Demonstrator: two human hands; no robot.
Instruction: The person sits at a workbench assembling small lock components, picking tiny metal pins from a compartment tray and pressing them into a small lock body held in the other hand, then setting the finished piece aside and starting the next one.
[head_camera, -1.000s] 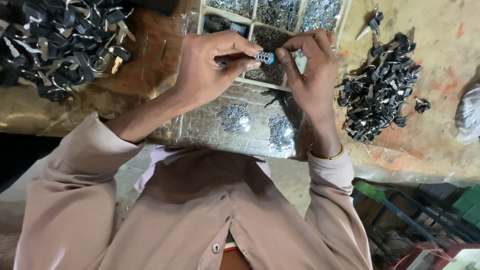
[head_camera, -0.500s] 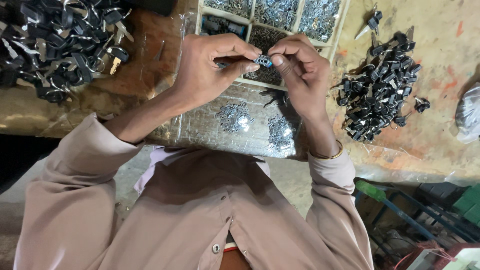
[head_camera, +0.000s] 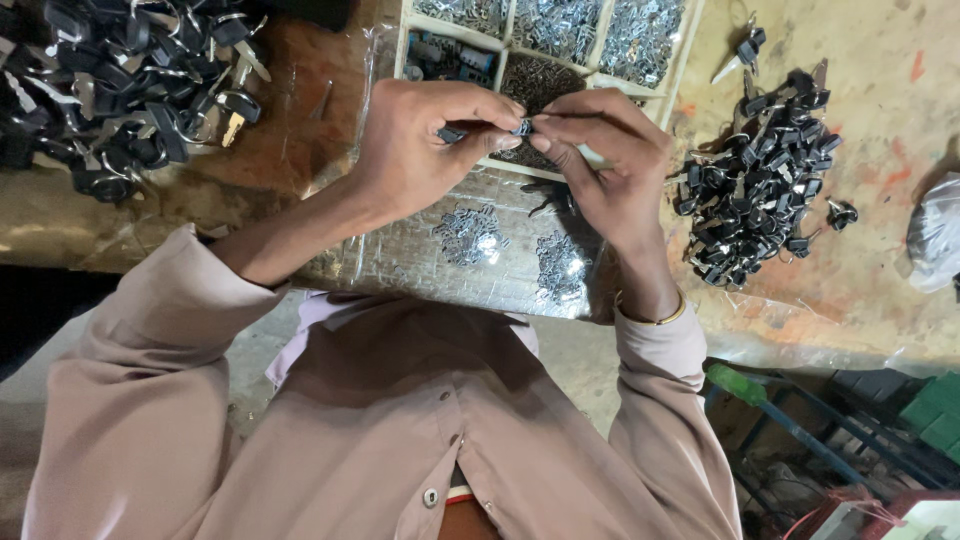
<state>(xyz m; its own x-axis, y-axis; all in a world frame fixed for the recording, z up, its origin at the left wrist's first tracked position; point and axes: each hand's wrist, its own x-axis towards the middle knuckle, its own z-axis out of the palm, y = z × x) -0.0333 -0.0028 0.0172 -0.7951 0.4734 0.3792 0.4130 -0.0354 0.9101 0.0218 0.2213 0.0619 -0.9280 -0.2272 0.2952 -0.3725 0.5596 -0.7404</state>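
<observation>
A: Grip status?

B: Left hand (head_camera: 420, 150) pinches a small black key head (head_camera: 452, 133) between thumb and fingers. Right hand (head_camera: 610, 165) has its fingertips closed on the tiny dark part (head_camera: 522, 127) at the key head's tip. Hands meet there, held above the table, over the near edge of the compartment tray (head_camera: 690, 60).

A: What's in the tray?

B: Far compartments hold small silvery metal pieces; the one right behind the hands holds dark bits. Can't tell more.

A: Room around the hands?

B: Tight at the sides. Big pile of black-headed keys (head_camera: 130, 90) far left, smaller pile of black keys (head_camera: 755, 190) just right of the right wrist. Two little heaps of silvery parts (head_camera: 470, 235) lie on the plastic sheet (head_camera: 400, 260) near the table's near edge, below the hands. Bare brown tabletop (head_camera: 290, 140) between left pile and tray is the only open strip. White bag (head_camera: 935, 235) at far right edge.
</observation>
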